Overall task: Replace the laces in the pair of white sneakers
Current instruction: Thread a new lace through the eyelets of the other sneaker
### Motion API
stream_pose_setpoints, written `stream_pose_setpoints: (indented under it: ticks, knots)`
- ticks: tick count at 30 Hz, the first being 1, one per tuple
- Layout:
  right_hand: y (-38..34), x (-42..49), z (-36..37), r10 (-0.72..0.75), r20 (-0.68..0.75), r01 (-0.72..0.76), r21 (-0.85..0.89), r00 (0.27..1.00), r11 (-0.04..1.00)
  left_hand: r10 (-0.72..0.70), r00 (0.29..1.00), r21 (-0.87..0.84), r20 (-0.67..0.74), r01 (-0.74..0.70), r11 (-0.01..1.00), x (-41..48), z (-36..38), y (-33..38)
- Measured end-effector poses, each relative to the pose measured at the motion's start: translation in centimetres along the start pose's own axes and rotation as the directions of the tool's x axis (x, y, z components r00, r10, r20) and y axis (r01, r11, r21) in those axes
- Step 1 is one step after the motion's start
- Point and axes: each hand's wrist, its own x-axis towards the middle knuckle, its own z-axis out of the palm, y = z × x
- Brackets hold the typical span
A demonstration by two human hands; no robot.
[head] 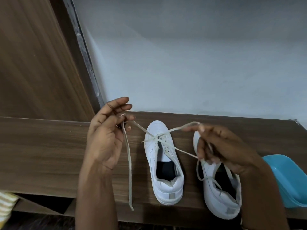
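Two white sneakers stand side by side on a brown wooden surface (49, 146), toes away from me. The left sneaker (163, 165) has an off-white lace (128, 163) threaded through its eyelets near the toe. My left hand (106, 138) pinches one end of that lace, whose tail hangs down past the front edge. My right hand (221, 146) grips the other end above the right sneaker (221, 196), and a loop of lace lies over that shoe's opening. Both lace ends are pulled taut outward from the left sneaker.
A blue plastic container (289, 180) sits at the right edge of the surface. A grey-white wall (182, 55) rises behind the sneakers and a wooden panel (33, 55) stands at the left. Striped yellow cloth (6, 206) shows at the lower left.
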Motion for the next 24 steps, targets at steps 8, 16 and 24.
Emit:
stream_pose_setpoints:
  ticks: [8,16,24]
  knots:
    - [1.2,1.1,-0.5,-0.164,-0.218,0.137,-0.131,0.962,0.982,0.062,0.998,-0.088,-0.024,-0.064,0.994,0.0,1.3,-1.0]
    - [3.3,4.4,4.5,-0.128,-0.215,0.163,0.153,0.968,0.975,0.003,0.999,-0.143,-0.04,-0.009,0.99,0.6,2.4,-4.7]
    - [7.4,7.2,5.4,-0.133,-0.324,-0.069,-0.543,0.937,0.837,-0.133,0.956,0.558,-0.261,0.262,0.787,1.5,-1.1,-9.3]
